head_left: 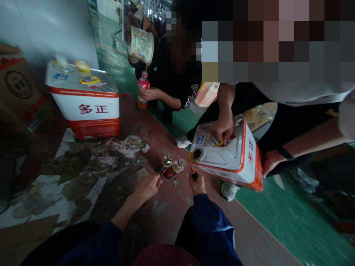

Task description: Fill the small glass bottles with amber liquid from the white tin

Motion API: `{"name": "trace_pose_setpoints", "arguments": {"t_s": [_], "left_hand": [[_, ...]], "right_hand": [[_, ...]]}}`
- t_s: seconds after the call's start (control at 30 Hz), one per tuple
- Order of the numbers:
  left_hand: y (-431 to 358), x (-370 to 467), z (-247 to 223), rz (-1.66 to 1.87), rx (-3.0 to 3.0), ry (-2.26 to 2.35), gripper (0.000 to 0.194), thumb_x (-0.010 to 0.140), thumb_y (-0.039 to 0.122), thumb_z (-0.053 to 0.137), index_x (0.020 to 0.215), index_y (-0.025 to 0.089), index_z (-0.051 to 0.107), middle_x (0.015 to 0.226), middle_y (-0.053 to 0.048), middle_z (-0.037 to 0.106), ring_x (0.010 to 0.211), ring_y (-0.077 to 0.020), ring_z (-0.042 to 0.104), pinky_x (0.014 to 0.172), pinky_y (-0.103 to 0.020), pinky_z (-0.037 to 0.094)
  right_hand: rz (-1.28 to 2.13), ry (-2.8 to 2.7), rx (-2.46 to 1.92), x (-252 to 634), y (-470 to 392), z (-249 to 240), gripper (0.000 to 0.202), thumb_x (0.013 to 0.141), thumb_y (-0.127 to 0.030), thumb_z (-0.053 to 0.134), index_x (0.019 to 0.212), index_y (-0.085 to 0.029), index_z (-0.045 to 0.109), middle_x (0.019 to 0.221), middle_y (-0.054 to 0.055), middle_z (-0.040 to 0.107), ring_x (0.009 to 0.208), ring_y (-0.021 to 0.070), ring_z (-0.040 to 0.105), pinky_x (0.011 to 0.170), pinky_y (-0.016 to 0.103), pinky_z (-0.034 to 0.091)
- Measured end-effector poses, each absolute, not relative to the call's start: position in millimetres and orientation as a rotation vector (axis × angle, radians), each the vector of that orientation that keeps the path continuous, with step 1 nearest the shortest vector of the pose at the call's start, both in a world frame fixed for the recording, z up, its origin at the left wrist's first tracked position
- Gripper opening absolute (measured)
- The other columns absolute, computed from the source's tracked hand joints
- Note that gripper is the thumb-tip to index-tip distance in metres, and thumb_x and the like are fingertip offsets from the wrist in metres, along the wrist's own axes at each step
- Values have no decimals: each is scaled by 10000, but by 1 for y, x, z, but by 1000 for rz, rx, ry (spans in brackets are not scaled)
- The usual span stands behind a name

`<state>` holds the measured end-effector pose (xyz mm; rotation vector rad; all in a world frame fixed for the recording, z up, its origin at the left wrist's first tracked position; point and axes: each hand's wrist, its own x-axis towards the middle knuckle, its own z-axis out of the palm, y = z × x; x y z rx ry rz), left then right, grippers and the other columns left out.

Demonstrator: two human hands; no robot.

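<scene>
Two small glass bottles with dark labels, a left one and a right one, stand side by side on the reddish floor. Just below the left bottle is my left hand, its fingers curled closed; whatever it may hold is hidden. To the right of the bottles my right hand is turned up with curled fingers around a small dark thing that I cannot identify. Above it, a person holds a white and orange tin tilted, its round opening toward the bottles.
Another tin stands at the left, with lids on top, beside a cardboard box. Behind, a second person tips a tub over a red-labelled bottle, liquid running in. Stained paper covers the floor at left.
</scene>
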<state>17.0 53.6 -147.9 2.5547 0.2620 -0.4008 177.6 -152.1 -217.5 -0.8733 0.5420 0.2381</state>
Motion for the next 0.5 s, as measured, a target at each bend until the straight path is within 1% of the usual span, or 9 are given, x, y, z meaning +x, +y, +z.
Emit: {"name": "trace_pose_setpoints", "arguments": {"t_s": [0.07, 0.13, 0.27, 0.33, 0.37, 0.4, 0.43, 0.47, 0.5], "left_hand": [[53, 17, -148, -403, 2550, 263, 286, 981, 274, 408, 1055, 141, 650, 1082, -153, 719, 1090, -270, 660, 873, -339, 461], [53, 17, -149, -407, 2543, 267, 282, 977, 272, 412, 1041, 137, 652, 1081, -161, 716, 1088, -276, 660, 870, -343, 463], [54, 17, -149, -405, 2514, 269, 274, 970, 263, 418, 1022, 133, 653, 1081, -174, 712, 1088, -288, 658, 894, -361, 458], [55, 17, -149, -402, 2484, 272, 270, 965, 255, 420, 1017, 126, 652, 1081, -185, 709, 1082, -305, 657, 899, -381, 458], [55, 17, -149, -398, 2463, 277, 268, 963, 250, 421, 1020, 120, 648, 1089, -195, 705, 1087, -317, 652, 904, -394, 457], [55, 17, -149, -390, 2439, 284, 264, 961, 244, 421, 1027, 114, 642, 1100, -205, 699, 1099, -327, 645, 915, -406, 454], [55, 17, -150, -383, 2408, 292, 256, 958, 240, 427, 1028, 111, 636, 1106, -211, 695, 1108, -334, 639, 927, -415, 450], [54, 17, -151, -375, 2370, 299, 240, 954, 236, 436, 1022, 113, 631, 1105, -210, 694, 1115, -333, 635, 942, -419, 446], [52, 18, -153, -367, 2322, 305, 218, 950, 235, 448, 1006, 123, 626, 1096, -198, 697, 1116, -321, 635, 958, -413, 442]], "right_hand": [[295, 618, -866, 174, -151, -217, 242, 895, 26, 392, 718, -115, 476, 649, -24, 540, 516, 17, 522, 464, 72, 461], [365, 669, -864, 169, -149, -216, 251, 895, 25, 383, 705, -117, 466, 622, -26, 520, 514, 28, 525, 458, 81, 459], [558, 651, -883, 152, -145, -206, 216, 847, 18, 420, 694, -105, 511, 644, 29, 586, 491, 45, 518, 440, 106, 461], [646, 600, -881, 141, -142, -197, 170, 844, -7, 464, 729, -100, 549, 709, 61, 643, 503, 61, 540, 452, 135, 482], [676, 569, -874, 135, -141, -193, 127, 849, -36, 497, 775, -99, 579, 781, 76, 677, 543, 81, 580, 474, 160, 505], [700, 522, -860, 129, -139, -188, 78, 853, -74, 539, 842, -103, 610, 894, 90, 706, 619, 111, 633, 513, 191, 535], [719, 454, -840, 124, -138, -183, 85, 849, -120, 590, 920, -117, 636, 1043, 94, 710, 732, 145, 680, 573, 226, 566], [742, 371, -815, 119, -136, -180, 165, 833, -171, 649, 996, -143, 653, 1206, 84, 675, 868, 178, 700, 655, 264, 590], [765, 279, -790, 114, -134, -178, 259, 808, -226, 708, 1058, -178, 662, 1347, 61, 607, 1004, 206, 689, 751, 298, 596]]}}
